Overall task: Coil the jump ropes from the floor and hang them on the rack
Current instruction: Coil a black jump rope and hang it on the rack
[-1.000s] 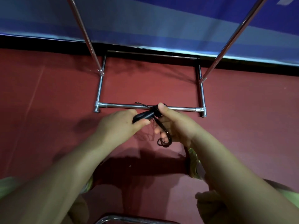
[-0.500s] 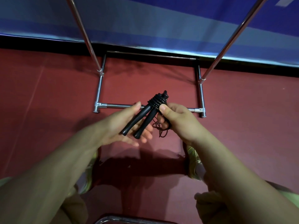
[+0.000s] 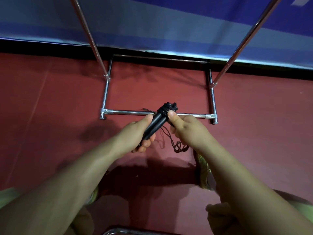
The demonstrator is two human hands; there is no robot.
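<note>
Red flooring [image 3: 50, 116] fills most of the frame, meeting a black baseboard strip and a blue-banded wall covering [image 3: 160, 22] across the top. On the floor in the upper middle of the frame stands the chrome rack [image 3: 128, 112]: its rectangular base lies flat, with two shiny uprights rising out of the top edge, one toward the upper left and one toward the upper right.

At the centre of the frame, in front of the rack's near crossbar, both bare hands hold the jump rope [image 3: 157, 122]. Its two black handles lie side by side, pointing up and to the right, with dark cord wound in tight turns around their upper ends. The left hand [image 3: 138, 133] has its fingers curled around the lower part of the handles, thumb pressed along their left side. The right hand [image 3: 188, 129] is closed against the wrapped upper part, thumb on top by the coils; whether its fingers also pinch the cord I cannot tell. A loose tail of thin cord hangs below between the hands and ends in a small looped tangle just under the right hand. A frayed strand pokes out left of the coils, over the crossbar.

Pale green clothing shows at the lower corners, and a curved bit of chrome tube [image 3: 118, 231] sits at the bottom edge.
</note>
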